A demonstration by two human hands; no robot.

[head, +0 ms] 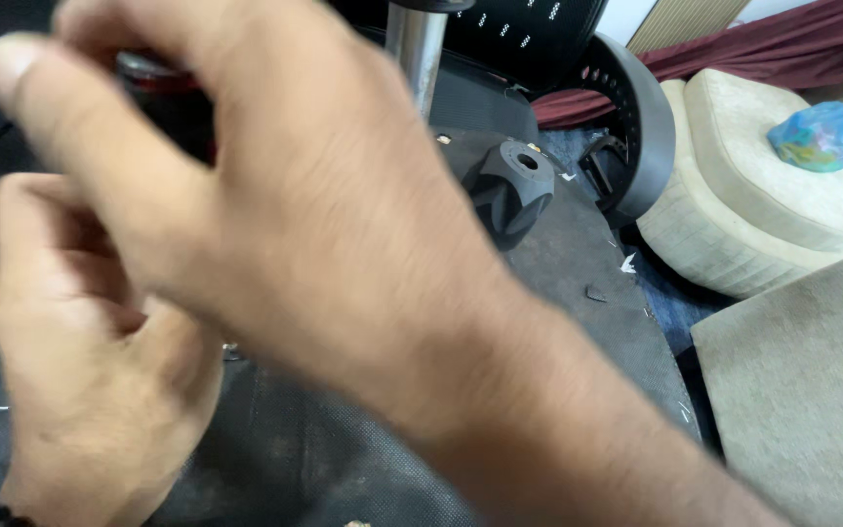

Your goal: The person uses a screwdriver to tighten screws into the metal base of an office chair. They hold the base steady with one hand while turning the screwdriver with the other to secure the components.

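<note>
My right hand (285, 205) fills the middle of the view, close to the camera and blurred, with its fingers curled over a dark object with a red band (173, 98) at the upper left. Most of that object is hidden behind the fingers. My left hand (90, 361) sits just below it at the lower left, fingers folded toward the same object; whether it grips it is hidden. A black plastic chair hub (514, 185) with a round hole lies on the dark mat (578, 293) beyond my right wrist. A shiny metal cylinder (415, 44) stands upright behind it.
A curved black plastic chair part (641, 127) leans at the upper right. Beige cushions (763, 195) are stacked at the right, with a blue plastic bag (822, 132) on top. Another beige cushion (802, 390) lies at the lower right. Small scraps dot the mat.
</note>
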